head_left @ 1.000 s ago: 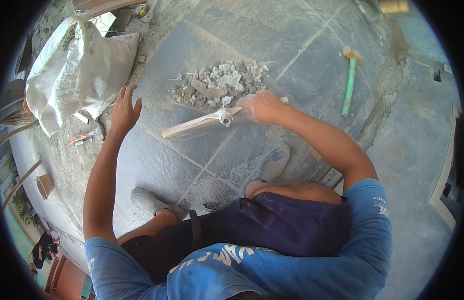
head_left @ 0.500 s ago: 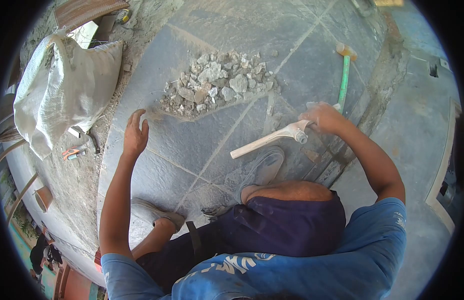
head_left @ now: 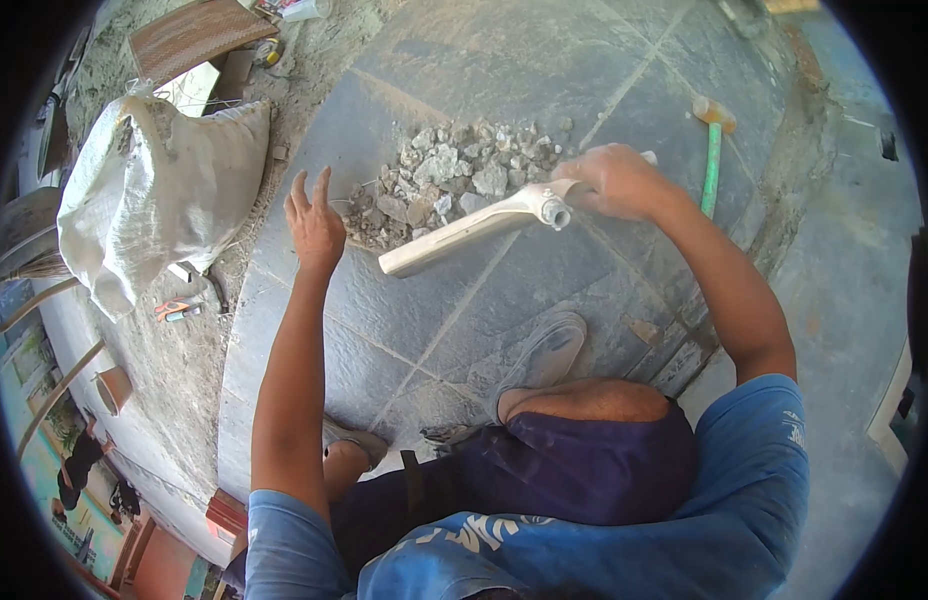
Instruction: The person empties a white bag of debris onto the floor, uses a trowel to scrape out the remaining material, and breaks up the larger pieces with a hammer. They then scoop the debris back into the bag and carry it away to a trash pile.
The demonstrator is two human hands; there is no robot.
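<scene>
White sack on dirt; green-hdl hammer on slate floor.

Two hands are showing, the left hand and right hand, with one pipe, one rubble pile at twelve o'clock, one hammer at two, one sack at ten.

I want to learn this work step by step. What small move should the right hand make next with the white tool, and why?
Probably sweep the tool against the near edge of the rubble, pushing loose bits inward. The right hand grips it right beside the rubble, and the open left hand is at the rubble's left edge.
</scene>
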